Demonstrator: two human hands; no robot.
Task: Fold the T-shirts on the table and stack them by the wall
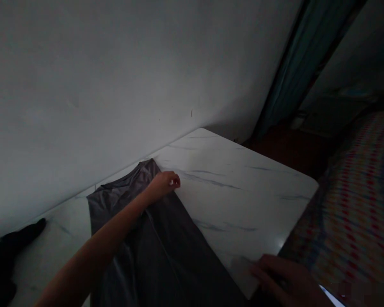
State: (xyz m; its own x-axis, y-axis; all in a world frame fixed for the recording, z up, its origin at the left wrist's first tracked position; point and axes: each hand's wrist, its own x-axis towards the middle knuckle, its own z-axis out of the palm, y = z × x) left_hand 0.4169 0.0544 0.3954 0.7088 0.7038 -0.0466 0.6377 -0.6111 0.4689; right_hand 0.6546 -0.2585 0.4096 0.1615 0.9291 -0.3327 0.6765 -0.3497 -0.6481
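A dark grey, slightly shiny garment (166,238) lies spread on a white marbled table (243,187), its gathered far end near the wall. Its kind cannot be told, since the near end runs out of view. My left hand (164,184) reaches across it to its right edge. The fingers curl into a small ring, with pale tabletop showing through and nothing visible in them. Low on the right, my right hand (280,275) is dark and smeared by motion, close to the garment's right side and the table's front edge. Its grip is unclear.
A plain wall (115,85) runs along the table's far side. Some black cloth (16,247) lies at the left. To the right are a colourful patterned bedspread (358,204) and a teal curtain (301,64). A bright-edged object (332,296) shows at the bottom right.
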